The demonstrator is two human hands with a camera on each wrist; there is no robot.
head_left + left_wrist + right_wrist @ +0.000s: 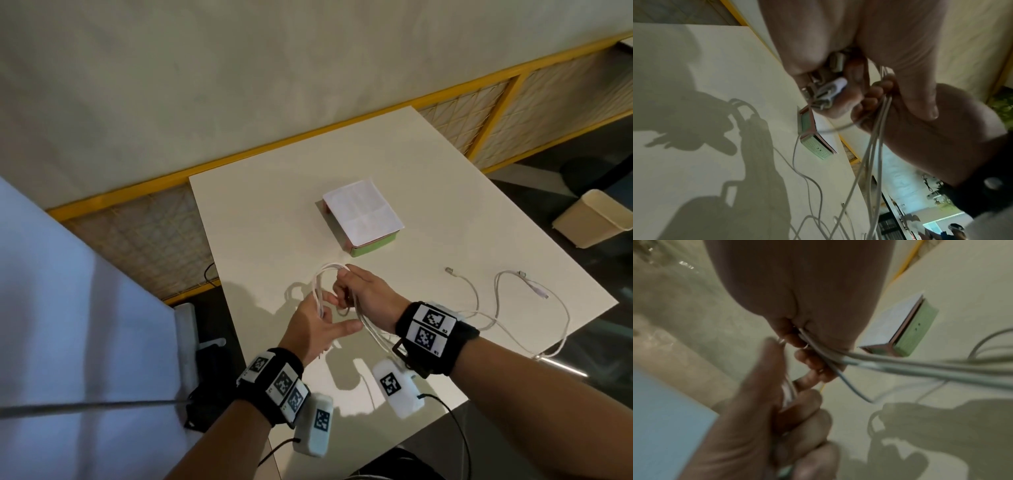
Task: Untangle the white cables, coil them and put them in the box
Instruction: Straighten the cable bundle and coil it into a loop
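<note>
A looped bundle of white cables [322, 284] hangs between both hands above the white table [260, 212]. My left hand [317, 325] grips the lower part of the loops, with connector ends [830, 92] bunched at its fingers. My right hand [359, 294] curls its fingers round the top of the loops, and several strands [920, 369] run out past its wrist. Loose white cable [496, 305] trails over the table to the right, with a plug end [449, 270]. The green box [373, 248] with a white lid [361, 212] sits behind the hands, closed.
A beige bin [596, 219] stands on the dark floor to the right. A yellow-framed lattice panel [472, 113] runs behind the table. A pale blue surface [68, 308] lies at the left. The table's right edge [582, 322] is close to the trailing cable.
</note>
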